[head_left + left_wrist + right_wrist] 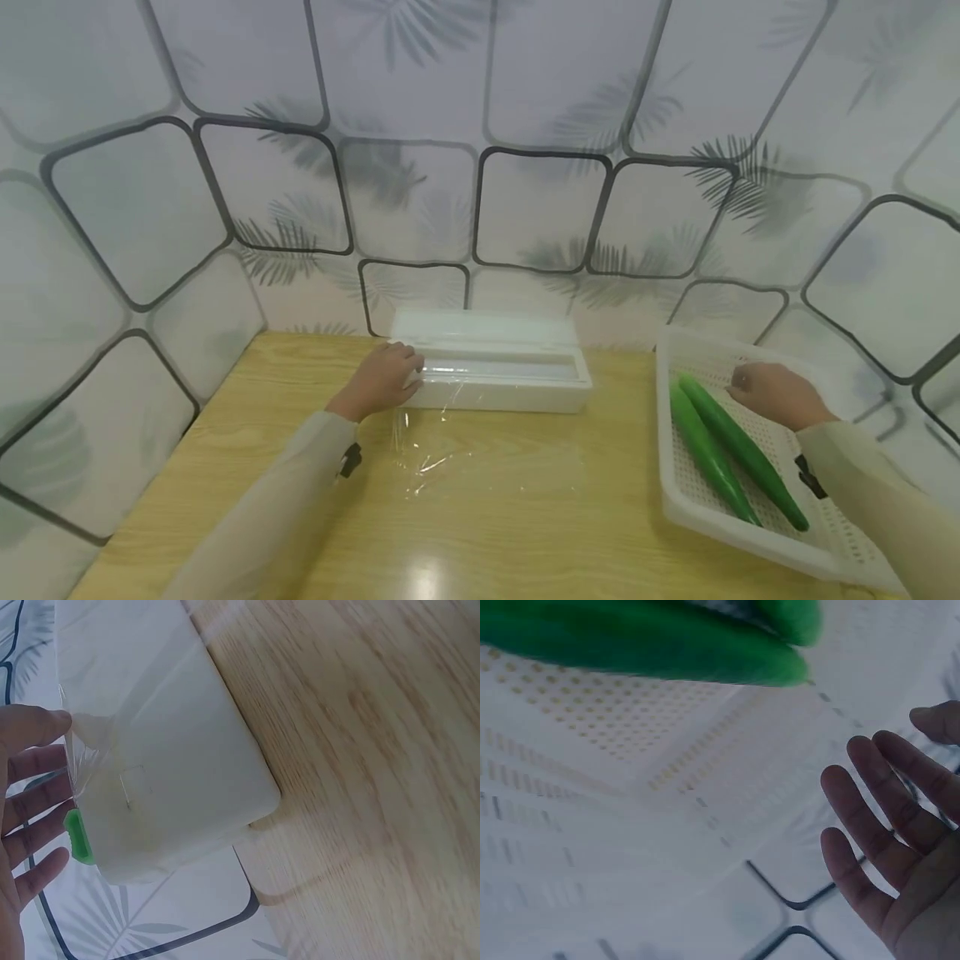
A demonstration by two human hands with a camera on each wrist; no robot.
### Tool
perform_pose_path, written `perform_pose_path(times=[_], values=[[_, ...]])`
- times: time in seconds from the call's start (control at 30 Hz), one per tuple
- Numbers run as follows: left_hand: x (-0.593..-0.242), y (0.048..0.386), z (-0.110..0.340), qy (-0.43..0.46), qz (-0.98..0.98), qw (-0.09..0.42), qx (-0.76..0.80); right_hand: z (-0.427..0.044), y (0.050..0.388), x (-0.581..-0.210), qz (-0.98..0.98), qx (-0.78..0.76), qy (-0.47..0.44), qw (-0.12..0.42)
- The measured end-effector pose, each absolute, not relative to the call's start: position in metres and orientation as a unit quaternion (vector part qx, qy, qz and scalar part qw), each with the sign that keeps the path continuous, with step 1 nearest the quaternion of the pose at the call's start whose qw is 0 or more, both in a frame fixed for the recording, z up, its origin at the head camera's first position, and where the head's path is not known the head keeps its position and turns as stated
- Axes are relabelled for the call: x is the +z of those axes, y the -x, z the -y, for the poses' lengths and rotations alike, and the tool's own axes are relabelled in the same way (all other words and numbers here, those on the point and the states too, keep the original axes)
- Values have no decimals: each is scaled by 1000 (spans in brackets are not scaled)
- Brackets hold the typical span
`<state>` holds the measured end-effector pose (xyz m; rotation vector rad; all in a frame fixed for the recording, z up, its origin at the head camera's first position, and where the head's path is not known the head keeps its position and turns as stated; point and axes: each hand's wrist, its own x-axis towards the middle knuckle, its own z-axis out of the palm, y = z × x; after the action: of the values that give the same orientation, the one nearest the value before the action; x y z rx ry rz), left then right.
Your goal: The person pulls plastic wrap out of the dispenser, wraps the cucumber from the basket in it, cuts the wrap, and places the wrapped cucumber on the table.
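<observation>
Left hand: We see the left hand [378, 379] at the left end of the white box. Its thumb touches the clear film at the box edge, and the other fingers are loosely bent, with gaps between them.
White box: It lies on the wooden table [225, 408], near the patterned wall [543, 212]. We find the box [510, 397] with its lid [483, 327] raised at the back side.
Clear film: The film [450, 471] passes over the front of the box and continues onto the table, where it shows some shiny wrinkles.
Green piece: In the left wrist view we notice a small green piece [79, 836] at the edge of the box, close to the fingers.
Right hand: We see the right hand [780, 396] above the basket, apart from the cucumbers. Its fingers are spread and slightly bent, and the thumb is held away from them.
Basket: The white basket [720, 523] with many holes stands at the right side of the table.
Cucumbers: Two green cucumbers [712, 454] lie inside the basket, side by side and slanting.
Sleeves: Both arms wear light sleeves [273, 492].
</observation>
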<state>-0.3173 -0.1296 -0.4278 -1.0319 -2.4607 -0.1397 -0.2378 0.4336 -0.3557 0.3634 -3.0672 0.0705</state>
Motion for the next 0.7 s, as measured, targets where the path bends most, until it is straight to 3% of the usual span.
perform_pose_path(times=[0.17,0.37,0.7], values=[[-430,319,129,374,895,240,-40,-464,252,-394,993,35,-91,-70],[-429,318,128,369,899,231,-42,-478,258,-418,991,42,-74,-101],[-429,316,129,359,903,231,-51,-467,258,-419,987,63,-38,-145]])
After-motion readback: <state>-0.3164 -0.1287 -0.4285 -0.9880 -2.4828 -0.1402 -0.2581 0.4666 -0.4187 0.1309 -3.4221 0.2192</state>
